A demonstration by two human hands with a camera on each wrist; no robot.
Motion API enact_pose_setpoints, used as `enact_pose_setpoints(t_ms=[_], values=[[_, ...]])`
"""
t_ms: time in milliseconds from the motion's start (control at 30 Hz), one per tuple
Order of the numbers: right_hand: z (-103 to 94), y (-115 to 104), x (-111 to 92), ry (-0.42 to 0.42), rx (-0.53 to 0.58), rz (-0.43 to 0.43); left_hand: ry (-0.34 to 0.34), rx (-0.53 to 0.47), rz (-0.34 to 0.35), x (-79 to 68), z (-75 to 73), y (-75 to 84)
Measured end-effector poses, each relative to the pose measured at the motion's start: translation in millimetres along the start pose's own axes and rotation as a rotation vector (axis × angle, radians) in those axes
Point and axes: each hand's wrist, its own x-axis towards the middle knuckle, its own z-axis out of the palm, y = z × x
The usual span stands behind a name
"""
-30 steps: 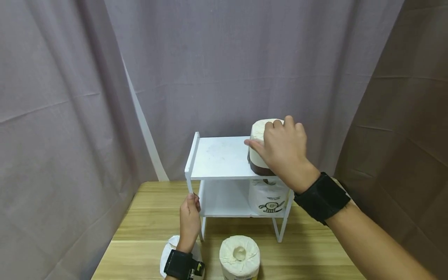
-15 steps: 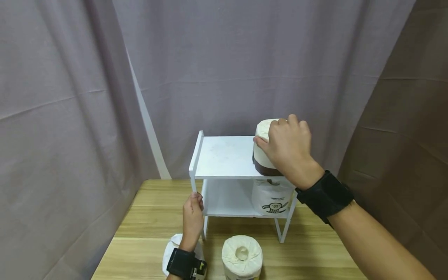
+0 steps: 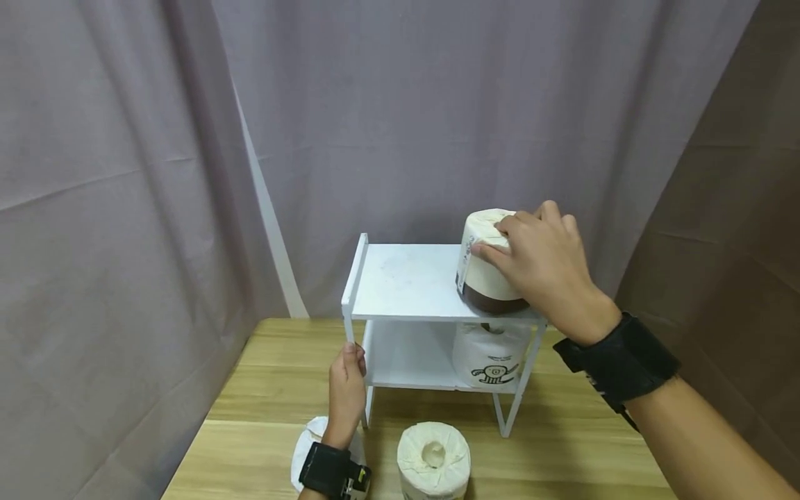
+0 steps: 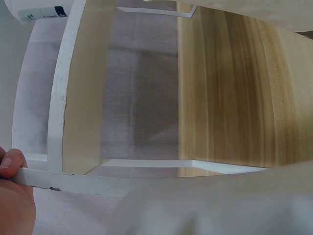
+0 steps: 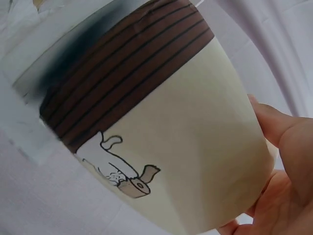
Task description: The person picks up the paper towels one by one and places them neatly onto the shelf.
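Observation:
A cream toilet paper roll (image 3: 487, 274) with a brown lower band stands at the right end of the top board of a white two-tier shelf (image 3: 406, 281). My right hand (image 3: 550, 267) grips it from above, thumb on its near side and fingers at its top. In the right wrist view the roll (image 5: 195, 122) shows a line drawing, and my right hand (image 5: 288, 161) holds its end. My left hand (image 3: 346, 389) pinches the shelf's front left leg, as the left wrist view also shows at the white frame (image 4: 83, 182).
On the lower board, at the right, sits a white toilet paper roll (image 3: 471, 357) with a cartoon print. Another roll (image 3: 437, 462) stands on the wooden table (image 3: 250, 444) before the shelf. A white roll (image 3: 303, 455) is partly hidden by my left wrist. Grey curtains (image 3: 437, 104) hang behind.
My right hand has shifted right and its wrist has swung outward. The gripped roll appears turned slightly, with a printed label now showing on its left side. My left hand stays on the leg.

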Motion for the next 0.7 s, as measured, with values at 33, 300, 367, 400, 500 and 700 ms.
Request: enact_pose_setpoints(t_ms=[33, 300, 367, 400, 500, 700], values=[[-1.4, 1.7, -0.9, -0.015, 0.008, 0.003, -0.001, 0.000, -0.005, -0.5, 0.2, -0.5], [-6.8, 7.5, -3.9, -0.046, 0.032, -0.020, -0.009, -0.010, -0.018, 1.3, 0.8, -1.3], [-7.0, 7.6, -4.2, -0.059, 0.024, -0.026, -0.009, -0.012, -0.021, 1.7, 0.7, -1.6], [-6.9, 7.7, -4.4, -0.065, 0.019, -0.029, -0.008, -0.013, -0.022, 1.7, 0.7, -1.7], [-5.9, 8.9, -5.2, -0.084, 0.011, -0.035, -0.007, -0.014, -0.023, 1.7, 1.0, -2.5], [-3.1, 13.1, -7.6, -0.111, 0.021, -0.037, -0.011, -0.013, -0.016, 1.2, 2.1, -4.4]])
